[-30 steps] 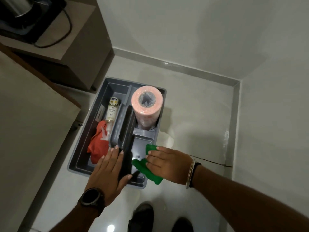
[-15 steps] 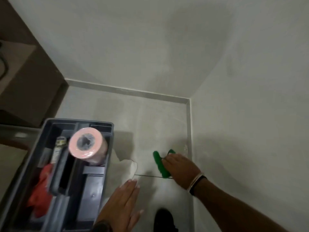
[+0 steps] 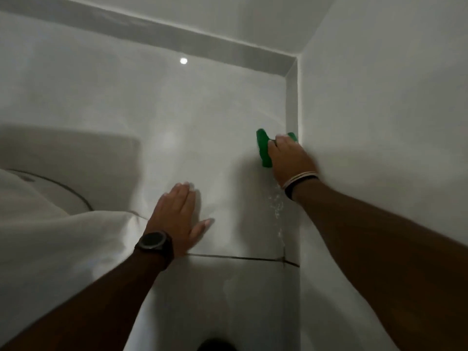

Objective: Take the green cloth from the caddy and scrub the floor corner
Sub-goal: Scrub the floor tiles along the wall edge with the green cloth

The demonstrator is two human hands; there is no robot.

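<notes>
My right hand (image 3: 288, 158) presses the green cloth (image 3: 263, 148) onto the pale floor tiles, right against the skirting of the right wall. The cloth sticks out to the left of my fingers, and a small bit shows beyond them. The floor corner (image 3: 291, 74) lies further ahead, where the two skirtings meet. My left hand (image 3: 177, 214) rests flat on the floor with its fingers together, holding nothing. A dark watch is on that wrist. The caddy is out of view.
A white rounded shape (image 3: 50, 224) fills the lower left. A dark grout line (image 3: 240, 258) crosses the floor behind my hands. White specks (image 3: 277, 203) dot the floor along the right skirting. A dark shoe tip (image 3: 215, 344) shows at the bottom edge.
My right hand carried the green cloth out of the caddy and onto the floor by the right wall. My left hand left the caddy and went flat on the floor. The view moved closer; the caddy left view.
</notes>
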